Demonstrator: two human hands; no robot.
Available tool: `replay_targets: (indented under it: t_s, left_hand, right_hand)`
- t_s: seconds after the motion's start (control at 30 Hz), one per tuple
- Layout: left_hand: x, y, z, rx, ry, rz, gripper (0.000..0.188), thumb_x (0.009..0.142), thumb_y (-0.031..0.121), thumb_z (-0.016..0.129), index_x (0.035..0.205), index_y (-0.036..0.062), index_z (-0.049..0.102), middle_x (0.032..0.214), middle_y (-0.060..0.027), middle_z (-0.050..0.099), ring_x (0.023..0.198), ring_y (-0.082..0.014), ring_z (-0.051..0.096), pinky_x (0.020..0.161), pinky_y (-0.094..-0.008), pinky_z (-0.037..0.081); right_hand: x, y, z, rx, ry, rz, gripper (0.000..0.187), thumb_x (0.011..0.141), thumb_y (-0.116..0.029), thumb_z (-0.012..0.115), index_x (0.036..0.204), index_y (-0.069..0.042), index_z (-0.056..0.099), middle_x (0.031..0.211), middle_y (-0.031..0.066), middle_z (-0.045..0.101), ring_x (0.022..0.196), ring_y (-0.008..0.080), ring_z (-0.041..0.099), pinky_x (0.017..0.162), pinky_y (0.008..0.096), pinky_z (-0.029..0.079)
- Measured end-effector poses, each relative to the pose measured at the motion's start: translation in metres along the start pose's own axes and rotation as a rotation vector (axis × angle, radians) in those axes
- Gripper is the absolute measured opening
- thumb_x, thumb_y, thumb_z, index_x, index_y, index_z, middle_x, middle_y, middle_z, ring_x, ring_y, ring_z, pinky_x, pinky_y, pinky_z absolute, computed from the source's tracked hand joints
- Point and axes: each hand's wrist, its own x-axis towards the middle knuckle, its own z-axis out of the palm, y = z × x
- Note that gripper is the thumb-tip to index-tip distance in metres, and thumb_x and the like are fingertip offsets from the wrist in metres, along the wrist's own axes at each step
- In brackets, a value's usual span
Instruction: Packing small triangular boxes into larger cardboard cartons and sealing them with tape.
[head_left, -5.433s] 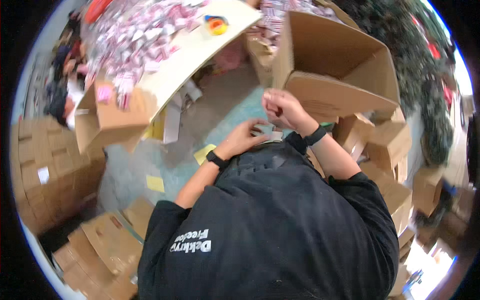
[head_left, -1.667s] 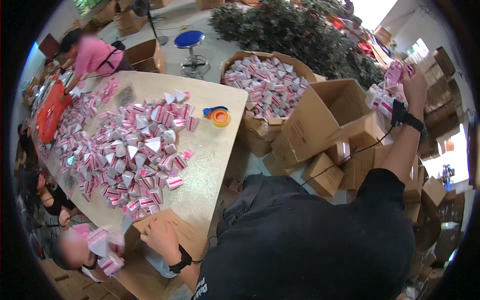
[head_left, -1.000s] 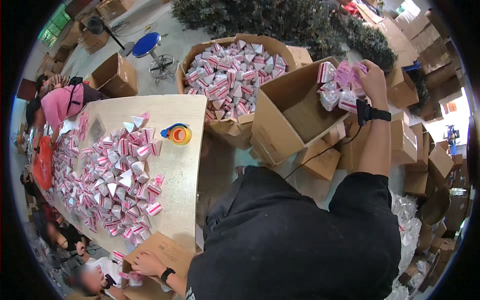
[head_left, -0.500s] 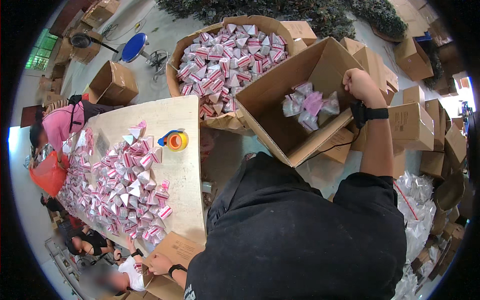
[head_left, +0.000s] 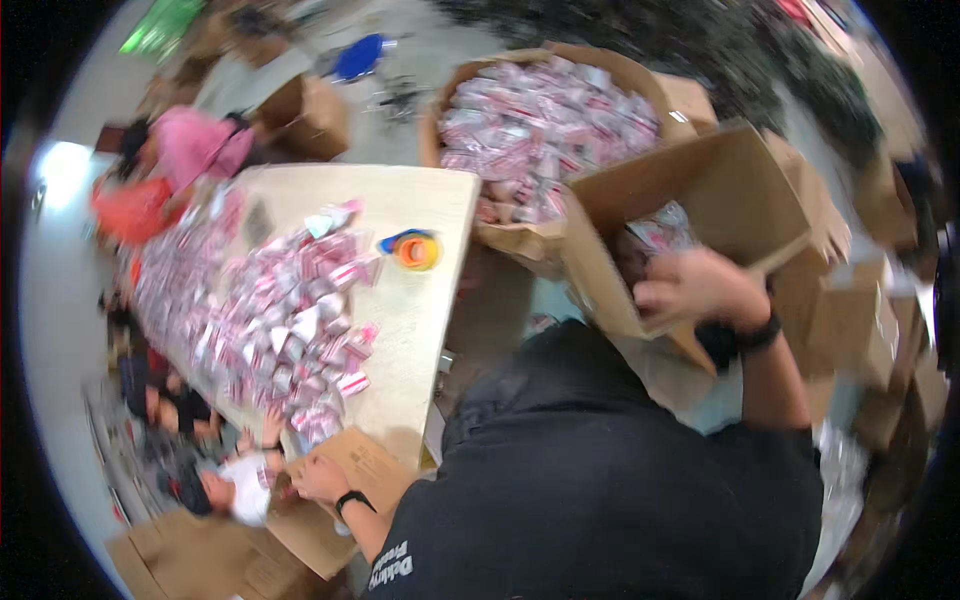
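My right hand (head_left: 700, 288) is over the near rim of a large open cardboard box (head_left: 690, 185). Its fingers look bent but are smeared by motion, so whether they grip anything cannot be told. Partly behind the hand, clear bags with pink and white contents (head_left: 660, 230) lie inside this box. At lower left, my left hand (head_left: 322, 480) is closed on the edge of a second cardboard box (head_left: 368, 462), beside the table (head_left: 420, 200). A heap of small pink-and-white wrapped triangular packets (head_left: 285, 320) covers much of the tabletop.
Rolls of orange and blue tape (head_left: 412, 250) lie on the table. Behind it stands a big carton full of packets (head_left: 550, 130). Co-workers in pink (head_left: 205, 148) and white (head_left: 248, 485) are at the table's left side. More cartons (head_left: 855, 320) stack at right.
My right hand has left the open box's far-right edge and come down and left to its near rim. The whole view has shifted. My left hand stays at the second box.
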Motion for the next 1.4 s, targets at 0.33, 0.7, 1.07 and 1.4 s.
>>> replay_targets:
  t_s: [0.33, 0.7, 1.07, 1.4]
  left_hand:
    - [-0.008, -0.01, -0.009, -0.365, -0.04, -0.141, 0.02, 0.082, 0.023, 0.065, 0.085, 0.0064, 0.075, 0.101, -0.0146, 0.067, 0.114, -0.0396, 0.05, 0.097, -0.0531, 0.039]
    - [-0.025, -0.019, -0.001, -0.436, -0.068, -0.116, 0.023, 0.08, 0.024, 0.067, 0.086, 0.0035, 0.074, 0.101, -0.0179, 0.065, 0.123, -0.045, 0.045, 0.104, -0.0549, 0.034]
    - [-0.018, -0.03, -0.035, -0.855, -0.085, -0.117, 0.034, 0.081, 0.024, 0.073, 0.108, 0.005, 0.067, 0.123, -0.0233, 0.056, 0.116, -0.0439, 0.049, 0.098, -0.054, 0.04]
    - [0.036, -0.164, 0.0, -1.027, -0.608, -0.413, 0.026, 0.089, 0.022, 0.069, 0.095, -0.0026, 0.069, 0.086, -0.0155, 0.072, 0.073, -0.0221, 0.069, 0.067, -0.0363, 0.053]
  right_hand:
    - [-0.041, -0.03, 0.029, -0.314, -0.177, 0.336, 0.044, 0.085, -0.033, 0.057, 0.084, 0.01, 0.066, 0.084, 0.0361, 0.06, 0.087, 0.052, 0.061, 0.078, 0.0555, 0.05]
    - [-0.031, -0.081, 0.038, -0.229, -0.243, 0.313, 0.041, 0.09, -0.03, 0.054, 0.101, 0.008, 0.067, 0.091, 0.035, 0.066, 0.096, 0.0485, 0.065, 0.081, 0.052, 0.051]
    - [-0.019, -0.12, 0.005, -0.486, 0.144, 0.102, 0.045, 0.095, -0.037, 0.06, 0.093, 0.006, 0.071, 0.082, 0.0278, 0.068, 0.079, 0.0418, 0.068, 0.072, 0.047, 0.051]
    - [0.025, -0.066, 0.008, -0.152, 0.12, 0.181, 0.033, 0.097, -0.025, 0.059, 0.101, 0.008, 0.065, 0.077, 0.0173, 0.069, 0.068, 0.0273, 0.07, 0.06, 0.0363, 0.053]
